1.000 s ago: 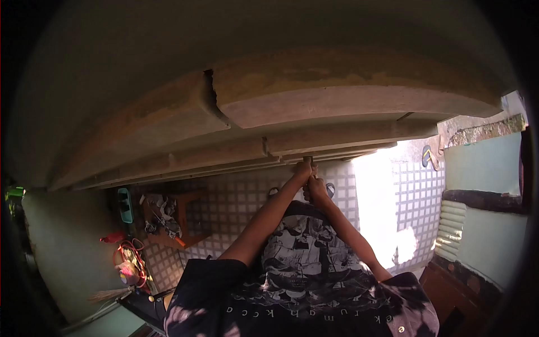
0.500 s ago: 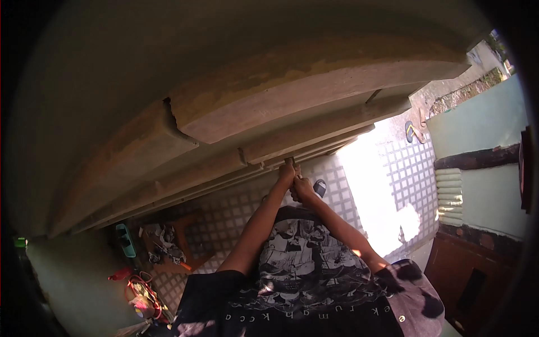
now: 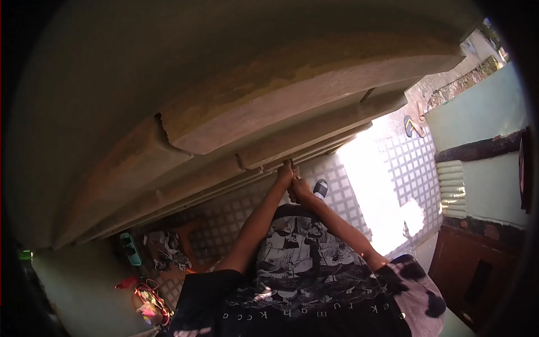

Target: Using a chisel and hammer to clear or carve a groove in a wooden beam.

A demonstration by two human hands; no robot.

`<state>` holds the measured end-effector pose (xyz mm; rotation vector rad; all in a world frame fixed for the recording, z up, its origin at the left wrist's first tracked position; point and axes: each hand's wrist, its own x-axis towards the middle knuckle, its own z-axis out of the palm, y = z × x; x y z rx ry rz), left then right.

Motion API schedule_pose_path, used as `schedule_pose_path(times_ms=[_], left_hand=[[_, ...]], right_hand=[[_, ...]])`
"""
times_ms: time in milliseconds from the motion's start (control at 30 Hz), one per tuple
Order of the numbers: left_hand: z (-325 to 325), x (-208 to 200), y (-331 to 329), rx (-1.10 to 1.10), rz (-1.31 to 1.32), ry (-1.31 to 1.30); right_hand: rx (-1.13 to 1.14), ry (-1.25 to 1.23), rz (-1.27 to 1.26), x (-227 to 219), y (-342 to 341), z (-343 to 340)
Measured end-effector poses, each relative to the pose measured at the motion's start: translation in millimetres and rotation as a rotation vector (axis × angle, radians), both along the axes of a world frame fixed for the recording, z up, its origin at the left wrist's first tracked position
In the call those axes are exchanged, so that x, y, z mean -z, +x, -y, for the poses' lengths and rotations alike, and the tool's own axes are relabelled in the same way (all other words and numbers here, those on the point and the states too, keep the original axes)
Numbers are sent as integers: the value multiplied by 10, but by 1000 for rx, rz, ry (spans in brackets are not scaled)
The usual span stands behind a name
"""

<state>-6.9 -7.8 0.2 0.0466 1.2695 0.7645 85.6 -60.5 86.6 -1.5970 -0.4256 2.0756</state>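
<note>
1. Left hand [image 3: 286,173] is closed tight, fingers curled round a slim tool [image 3: 289,162] with a short dark end showing beyond the fist; its kind is too small to tell.
2. Right hand [image 3: 301,190] is closed too, touching the left and nearer the body, seemingly round the same tool; the fingers partly hide the grip.
3. Tool sits out in front of the shirt [image 3: 297,247], at the lower edge of the beams [image 3: 314,112]; whether it touches them cannot be told.
4. Beams run in long rows, the nearest split by a jagged gap.
5. Floor [image 3: 230,227] is tiled in pale squares, with a shod foot [image 3: 320,189] near the right hand and bright sunlight to the right.
6. Bench [image 3: 186,238], low and orange-brown, bears a crumpled grey heap [image 3: 165,247]; a teal tray [image 3: 131,249] lies beside it.
7. Flip-flop [image 3: 408,126], dark with a yellow strap, lies at upper right.
</note>
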Motion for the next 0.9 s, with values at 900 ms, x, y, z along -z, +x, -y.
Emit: schedule_pose_path(times_ms=[900], left_hand=[[-184,42,143,28,118,60]], right_hand=[[58,122,148,77,113,-127]])
